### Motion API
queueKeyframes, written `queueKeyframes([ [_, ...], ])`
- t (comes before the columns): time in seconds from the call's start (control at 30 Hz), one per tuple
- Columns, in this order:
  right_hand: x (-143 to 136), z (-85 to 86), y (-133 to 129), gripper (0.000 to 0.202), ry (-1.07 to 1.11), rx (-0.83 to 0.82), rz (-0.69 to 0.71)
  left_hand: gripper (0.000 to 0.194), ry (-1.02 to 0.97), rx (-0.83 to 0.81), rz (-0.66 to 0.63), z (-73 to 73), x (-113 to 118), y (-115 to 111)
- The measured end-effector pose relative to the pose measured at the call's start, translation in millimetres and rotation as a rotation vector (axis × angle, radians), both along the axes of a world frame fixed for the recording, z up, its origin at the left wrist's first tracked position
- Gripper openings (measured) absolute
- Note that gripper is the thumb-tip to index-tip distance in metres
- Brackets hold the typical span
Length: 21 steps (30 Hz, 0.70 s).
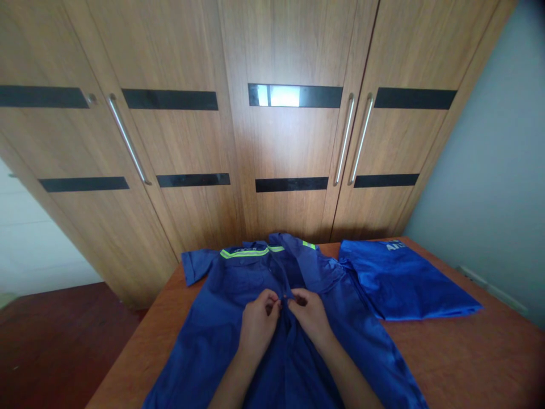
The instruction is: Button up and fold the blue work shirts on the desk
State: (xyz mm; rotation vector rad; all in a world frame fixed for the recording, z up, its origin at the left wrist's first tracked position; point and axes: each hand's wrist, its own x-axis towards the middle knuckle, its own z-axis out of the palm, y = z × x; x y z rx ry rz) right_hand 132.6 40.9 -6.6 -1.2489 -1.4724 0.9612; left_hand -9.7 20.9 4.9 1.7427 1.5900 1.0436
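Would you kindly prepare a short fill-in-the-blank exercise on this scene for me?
1. The left hand and right hand are both on one garment, whose colour is ____.
2. Beside it, on the person's ____ side, lies a folded item.
3. The wardrobe shows ____ long handles.

Missing words: blue; right; three.

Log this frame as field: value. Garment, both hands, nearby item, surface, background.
garment: dark-blue short-sleeved fabric garment with yellow-green stripes, spread out, front partly open
left hand: fingertips pinching at the front opening
right hand: fingertips pinching opposite, close to the left
nearby item: bright-blue folded fabric bundle with pale lettering, right of the garment
surface: reddish-brown table
background: light-brown wood-grain wardrobe, silver bar handles
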Motion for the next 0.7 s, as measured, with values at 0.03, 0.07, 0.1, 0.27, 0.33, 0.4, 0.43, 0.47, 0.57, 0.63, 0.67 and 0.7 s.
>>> queueKeyframes([
  [0.03,-0.5,-1.5,0.1,0.015,-0.049,0.034,-0.017,0.011,-0.002,0.002,-0.009,-0.1,0.1,0.0],
  [0.07,-1.0,-2.4,-0.1,0.014,-0.09,0.066,-0.033,0.011,-0.008,0.002,-0.018,-0.2,0.1,0.0],
  [0.1,-1.5,-2.7,-0.6,0.013,-0.12,0.091,-0.045,0.011,-0.014,0.001,-0.027,-0.3,0.1,0.2],
  [0.27,-3.7,1.6,-5.0,0.014,-0.13,0.079,0.02,0.011,0.013,0.033,-0.013,0.5,-0.4,0.2],
  [0.33,-4.3,3.3,-6.2,0.015,-0.133,0.062,0.064,0.01,0.069,0.042,-0.001,1.5,-0.6,-0.6],
  [0.4,-4.9,4.2,-6.8,0.014,-0.148,0.06,0.073,0.01,0.157,0.052,0.008,2.3,-0.6,-2.0],
  [0.43,-5.1,4.4,-7.0,0.014,-0.154,0.061,0.07,0.011,0.207,0.061,0.012,2.6,-0.5,-2.8],
  [0.47,-5.4,4.4,-7.2,0.014,-0.157,0.061,0.068,0.012,0.258,0.071,0.013,2.7,-0.3,-3.6],
  [0.57,-6.1,4.0,-7.8,0.017,-0.155,0.055,0.081,0.016,0.386,0.094,-0.003,2.6,0.8,-5.4],
  [0.63,-6.4,3.2,-8.4,0.022,-0.144,0.049,0.106,0.019,0.435,0.096,-0.019,2.4,1.4,-5.6],
  [0.67,-6.5,2.8,-8.7,0.025,-0.135,0.046,0.12,0.02,0.437,0.094,-0.025,2.5,1.5,-5.5],
  [0.7,-6.4,2.6,-9.1,0.028,-0.125,0.042,0.141,0.02,0.416,0.089,-0.03,2.7,1.5,-5.2],
])
